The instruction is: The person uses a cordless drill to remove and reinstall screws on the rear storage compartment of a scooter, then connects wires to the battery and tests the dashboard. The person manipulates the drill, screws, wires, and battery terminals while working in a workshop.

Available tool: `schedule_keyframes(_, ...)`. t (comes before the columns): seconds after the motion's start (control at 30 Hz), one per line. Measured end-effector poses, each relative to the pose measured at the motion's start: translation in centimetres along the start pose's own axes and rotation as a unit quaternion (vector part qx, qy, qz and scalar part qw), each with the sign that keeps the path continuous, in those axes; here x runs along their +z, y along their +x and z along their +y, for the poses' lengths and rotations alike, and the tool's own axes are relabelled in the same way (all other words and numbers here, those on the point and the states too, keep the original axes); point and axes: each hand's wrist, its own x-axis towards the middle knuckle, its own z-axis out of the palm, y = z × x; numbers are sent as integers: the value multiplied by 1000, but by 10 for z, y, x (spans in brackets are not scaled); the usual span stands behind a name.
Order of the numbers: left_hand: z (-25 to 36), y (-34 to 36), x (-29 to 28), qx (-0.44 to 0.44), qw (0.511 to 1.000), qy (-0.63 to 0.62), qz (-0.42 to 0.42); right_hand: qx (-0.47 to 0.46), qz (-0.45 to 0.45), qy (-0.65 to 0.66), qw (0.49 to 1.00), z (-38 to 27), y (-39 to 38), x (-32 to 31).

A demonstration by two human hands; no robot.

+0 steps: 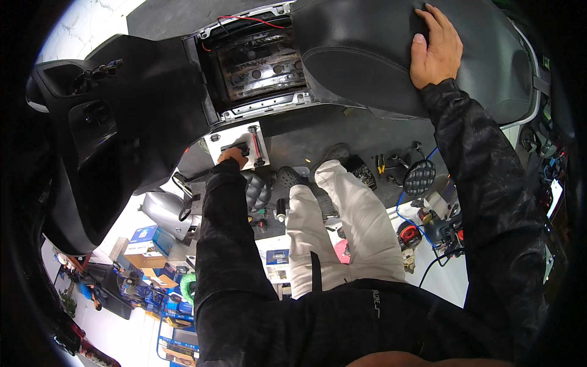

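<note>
My left hand (234,157) is closed around the black handle on top of a white box-shaped battery pack (227,134). A black and red cable with a plug (255,145) lies along the pack's right side. The pack is beside the scooter, just below its open compartment (260,68), whose metal floor has round holes and looks rusty and dirty. Red wires (254,17) run over the compartment's far edge. Spread on the scooter's black seat (361,58), my right hand (437,52) lies with its fingers apart and holds nothing.
The scooter's black front body (143,79) fills the left. Near my feet are pliers (380,164), a quilted black round pad (419,177) and a spray can (280,210). A blue hose (400,205) runs at right. Boxes (150,241) are stacked lower left.
</note>
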Motion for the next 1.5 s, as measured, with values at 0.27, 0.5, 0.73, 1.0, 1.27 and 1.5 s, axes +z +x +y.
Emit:
schedule_keyframes(0.27, -5, 9, 8, -6, 998, -23, -51, 4, -18, -14, 1000, -3, 2, -3)
schedule_keyframes(0.5, 27, 29, -102, 171, 971, -164, 28, 39, -65, 14, 997, -12, 7, -18)
schedule_keyframes(0.73, 73, 133, -281, 52, 810, -449, 374, 72, -101, 28, 992, -17, 7, -26)
schedule_keyframes(1.0, 76, 209, -387, -31, 585, -786, 198, 51, -68, 21, 996, -14, 7, -23)
schedule_keyframes(1.27, 98, 175, -385, 48, 551, -833, 25, 59, -74, 24, 995, -13, 8, -23)
schedule_keyframes(1.5, 88, 98, -347, 339, 465, -818, 15, 60, -75, 33, 995, -13, 5, -21)
